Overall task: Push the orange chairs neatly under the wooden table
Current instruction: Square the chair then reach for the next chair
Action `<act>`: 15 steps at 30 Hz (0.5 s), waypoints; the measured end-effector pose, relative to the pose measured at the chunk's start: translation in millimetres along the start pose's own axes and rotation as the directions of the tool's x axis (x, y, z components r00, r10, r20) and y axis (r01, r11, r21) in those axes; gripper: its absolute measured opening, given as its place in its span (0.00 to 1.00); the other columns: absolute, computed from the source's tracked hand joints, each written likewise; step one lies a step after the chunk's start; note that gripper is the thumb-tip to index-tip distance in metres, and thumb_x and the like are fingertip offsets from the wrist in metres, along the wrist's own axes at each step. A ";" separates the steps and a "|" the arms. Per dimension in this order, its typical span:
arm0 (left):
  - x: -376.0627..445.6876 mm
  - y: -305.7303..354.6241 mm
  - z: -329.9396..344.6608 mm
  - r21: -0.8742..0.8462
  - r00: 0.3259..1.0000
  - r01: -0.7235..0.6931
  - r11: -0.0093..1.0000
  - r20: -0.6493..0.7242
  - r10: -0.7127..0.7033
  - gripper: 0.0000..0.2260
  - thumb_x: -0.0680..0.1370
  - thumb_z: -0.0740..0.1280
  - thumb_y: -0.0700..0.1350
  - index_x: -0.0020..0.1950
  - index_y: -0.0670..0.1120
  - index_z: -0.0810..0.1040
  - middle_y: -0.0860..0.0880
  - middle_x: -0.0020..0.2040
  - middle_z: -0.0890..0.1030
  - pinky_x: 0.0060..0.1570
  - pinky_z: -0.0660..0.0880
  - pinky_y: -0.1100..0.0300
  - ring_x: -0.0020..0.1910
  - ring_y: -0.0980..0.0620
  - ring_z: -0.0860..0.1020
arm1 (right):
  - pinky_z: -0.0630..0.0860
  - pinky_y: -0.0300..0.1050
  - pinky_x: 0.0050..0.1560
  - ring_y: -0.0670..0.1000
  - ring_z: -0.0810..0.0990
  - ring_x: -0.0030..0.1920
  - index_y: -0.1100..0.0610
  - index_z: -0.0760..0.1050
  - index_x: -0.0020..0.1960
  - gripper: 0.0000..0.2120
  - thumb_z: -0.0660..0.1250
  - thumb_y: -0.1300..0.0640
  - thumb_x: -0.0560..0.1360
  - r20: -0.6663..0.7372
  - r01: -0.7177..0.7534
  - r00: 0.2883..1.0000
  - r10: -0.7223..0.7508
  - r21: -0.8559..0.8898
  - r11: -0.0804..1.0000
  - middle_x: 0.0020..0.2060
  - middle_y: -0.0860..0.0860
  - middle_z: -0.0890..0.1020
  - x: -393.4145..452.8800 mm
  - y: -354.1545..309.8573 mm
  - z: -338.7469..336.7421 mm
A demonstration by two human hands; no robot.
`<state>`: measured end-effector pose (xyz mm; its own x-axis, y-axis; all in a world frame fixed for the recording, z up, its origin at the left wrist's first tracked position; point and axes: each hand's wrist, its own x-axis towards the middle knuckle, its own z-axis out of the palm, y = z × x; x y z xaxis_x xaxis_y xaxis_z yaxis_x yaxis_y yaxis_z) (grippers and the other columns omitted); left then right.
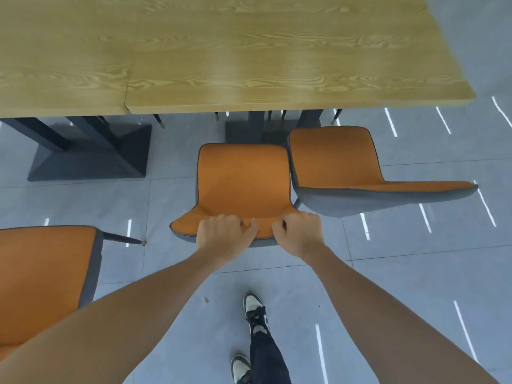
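Presently, the middle orange chair (243,187) is held at its backrest top by left hand (224,235) and right hand (297,234), each grip clamped on it, short of the wooden table (249,59); right chair (340,164) and left chair (44,278) likewise remain out, none judged tucked under.

Both hands, left grip (225,234) and right grip (297,232), clasp the top of the middle orange chair (242,181). Beyond them is the wooden desk (221,51); other orange chairs flank each side.
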<state>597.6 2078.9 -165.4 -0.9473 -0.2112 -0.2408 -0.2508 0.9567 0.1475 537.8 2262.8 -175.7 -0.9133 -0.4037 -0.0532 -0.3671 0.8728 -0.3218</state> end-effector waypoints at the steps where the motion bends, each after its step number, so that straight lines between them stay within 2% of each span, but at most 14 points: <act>1: 14.2 -0.7 -3.5 -0.003 1.000 0.004 1.000 -0.003 -0.004 0.32 0.75 0.47 0.66 0.25 0.47 0.76 0.52 0.19 0.71 0.25 0.59 0.60 0.21 0.53 0.70 | 0.51 0.40 0.27 0.51 0.58 0.22 0.55 0.57 0.23 0.18 0.52 0.50 0.68 0.006 -0.008 1.000 0.008 -0.007 1.000 0.18 0.49 0.60 14.7 1.6 -0.9; 5: 68.7 1.4 -17.7 -0.033 0.999 0.029 0.999 -0.020 -0.029 0.31 0.75 0.49 0.65 0.23 0.46 0.73 0.52 0.19 0.71 0.26 0.59 0.59 0.21 0.52 0.70 | 0.52 0.42 0.27 0.51 0.56 0.22 0.56 0.57 0.24 0.17 0.54 0.51 0.69 0.020 0.006 1.000 -0.005 -0.035 0.999 0.18 0.49 0.58 73.3 8.8 -6.3; 9: 102.9 -8.2 -26.7 -0.002 0.999 0.038 0.999 -0.030 -0.038 0.31 0.75 0.50 0.65 0.22 0.46 0.73 0.52 0.17 0.69 0.24 0.59 0.61 0.19 0.54 0.69 | 0.52 0.41 0.28 0.50 0.54 0.22 0.54 0.58 0.23 0.16 0.54 0.53 0.69 -0.047 0.049 0.998 -0.047 0.038 0.998 0.19 0.47 0.57 105.9 5.3 -7.4; 13: 96.5 -20.3 -25.0 0.021 0.999 0.035 0.999 0.023 -0.036 0.30 0.75 0.48 0.64 0.26 0.48 0.77 0.52 0.20 0.72 0.24 0.67 0.59 0.22 0.54 0.71 | 0.48 0.39 0.27 0.49 0.53 0.22 0.53 0.56 0.24 0.15 0.54 0.53 0.68 -0.051 0.088 0.995 -0.083 0.109 0.990 0.20 0.45 0.56 97.9 -5.8 -1.7; 15: 95.0 -19.2 -27.5 -0.002 0.998 0.043 0.999 0.043 -0.043 0.29 0.75 0.48 0.63 0.27 0.48 0.78 0.52 0.21 0.73 0.25 0.68 0.59 0.23 0.54 0.72 | 0.47 0.39 0.27 0.48 0.52 0.22 0.52 0.55 0.24 0.15 0.54 0.53 0.67 -0.042 0.102 0.994 -0.098 0.112 0.988 0.19 0.45 0.54 99.1 -3.0 -1.6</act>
<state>506.9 2035.0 -164.7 -0.9265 -0.2429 -0.2875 -0.2913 0.9465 0.1389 448.1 2220.6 -178.5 -0.8797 -0.4751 0.0179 -0.4359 0.7909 -0.4294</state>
